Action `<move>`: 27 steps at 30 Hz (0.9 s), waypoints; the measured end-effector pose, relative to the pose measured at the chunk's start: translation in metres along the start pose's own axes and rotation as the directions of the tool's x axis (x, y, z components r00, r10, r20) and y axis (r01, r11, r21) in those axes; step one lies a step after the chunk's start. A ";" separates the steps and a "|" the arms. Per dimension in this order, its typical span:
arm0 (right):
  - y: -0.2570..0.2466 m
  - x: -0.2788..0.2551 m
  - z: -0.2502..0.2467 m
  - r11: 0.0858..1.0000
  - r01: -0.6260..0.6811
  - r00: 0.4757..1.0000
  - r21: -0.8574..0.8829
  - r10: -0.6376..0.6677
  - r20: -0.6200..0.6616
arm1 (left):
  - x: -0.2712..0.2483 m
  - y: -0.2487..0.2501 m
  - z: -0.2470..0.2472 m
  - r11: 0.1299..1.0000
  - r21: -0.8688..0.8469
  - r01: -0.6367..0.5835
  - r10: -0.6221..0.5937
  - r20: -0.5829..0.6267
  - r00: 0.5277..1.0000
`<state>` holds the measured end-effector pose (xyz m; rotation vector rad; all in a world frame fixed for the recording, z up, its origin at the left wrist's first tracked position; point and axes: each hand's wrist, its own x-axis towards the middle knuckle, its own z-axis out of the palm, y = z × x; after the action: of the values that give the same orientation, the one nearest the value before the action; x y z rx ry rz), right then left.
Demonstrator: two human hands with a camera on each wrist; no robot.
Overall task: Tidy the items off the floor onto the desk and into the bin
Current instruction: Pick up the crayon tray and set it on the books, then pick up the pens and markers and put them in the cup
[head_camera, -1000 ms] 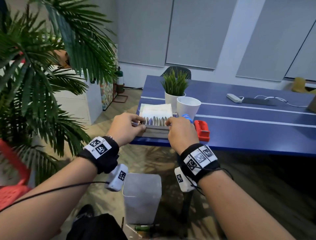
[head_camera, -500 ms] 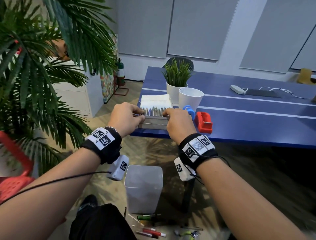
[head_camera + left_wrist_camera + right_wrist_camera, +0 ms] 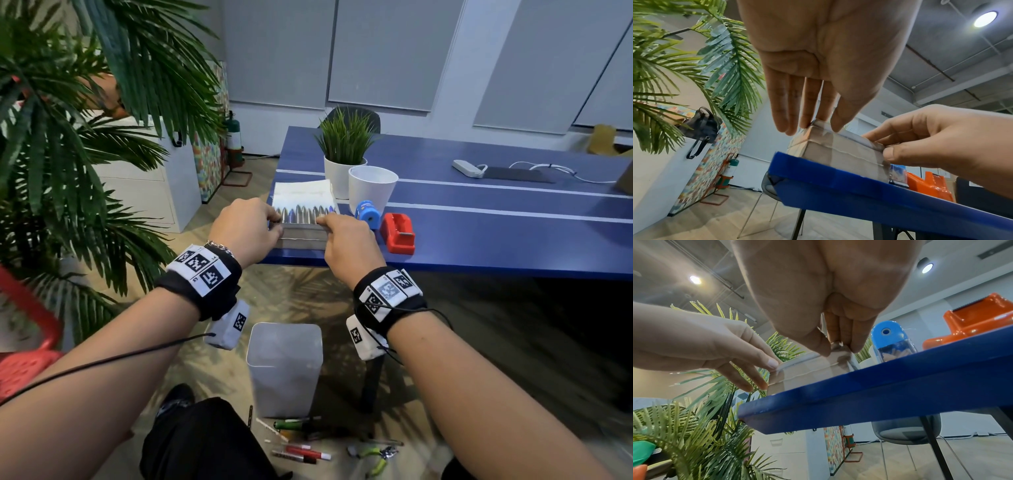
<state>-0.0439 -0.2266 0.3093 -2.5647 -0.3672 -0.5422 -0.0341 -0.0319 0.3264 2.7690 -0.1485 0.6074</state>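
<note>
From the head view your left hand [image 3: 247, 230] and right hand [image 3: 346, 244] still pinch the pen box [image 3: 301, 230] at the desk [image 3: 479, 240] corner, pens [image 3: 301, 452] newly visible on the floor; the left wrist view shows straight fingertips [image 3: 824, 116] touching its top edge; the right wrist view shows thumb and fingers [image 3: 857, 344] pinching its corner.

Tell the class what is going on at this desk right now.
A person is setting a box of pens on the near corner of the blue desk. The left hand rests straight fingers on its left end, while the right hand pinches its right end. A sharpener and red tape dispenser sit beside it. Markers and pliers lie on the floor by the bin.
</note>
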 end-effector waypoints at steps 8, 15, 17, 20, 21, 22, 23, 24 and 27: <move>0.009 -0.015 0.002 1.000 -0.011 0.981 -0.010 0.013 0.192 | -0.013 0.014 -0.003 0.990 0.140 -0.013 -0.006 0.138 0.990; 0.032 -0.101 0.000 0.926 0.022 0.992 0.377 0.026 -0.120 | -0.097 0.037 0.020 0.992 -0.093 -0.091 0.080 -0.109 0.991; 0.057 -0.125 0.017 0.898 -0.116 0.992 0.424 0.088 0.085 | -0.116 0.040 0.039 0.968 -0.224 -0.115 0.140 0.098 0.985; 0.112 -0.145 0.066 0.899 -0.310 0.874 0.309 0.142 0.464 | -0.126 0.031 0.083 0.970 -0.230 -0.080 0.185 0.478 0.859; 0.129 -0.150 0.086 0.900 -0.359 0.799 0.247 0.159 0.580 | -0.128 0.025 0.102 0.977 -0.201 -0.066 0.170 0.562 0.809; 0.144 -0.155 0.106 0.891 -0.410 0.718 0.196 0.182 0.672 | -0.131 0.019 0.123 0.985 -0.165 -0.043 0.140 0.638 0.757; 0.158 -0.159 0.127 0.869 -0.466 0.643 0.165 0.205 0.738 | -0.134 0.013 0.144 0.993 -0.120 -0.016 0.097 0.703 0.705; 0.169 -0.164 0.147 0.838 -0.526 0.573 0.143 0.225 0.788 | -0.138 0.005 0.166 0.997 -0.076 0.013 0.049 0.755 0.654; 0.192 -0.179 0.203 0.743 -0.665 0.416 0.071 0.290 0.862 | -0.153 -0.027 0.231 0.990 0.048 0.130 -0.109 0.852 0.512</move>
<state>-0.0726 -0.3118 -0.0102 -2.1477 0.0336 0.9248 -0.0777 -0.0728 0.0540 2.7402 -0.1595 -0.8678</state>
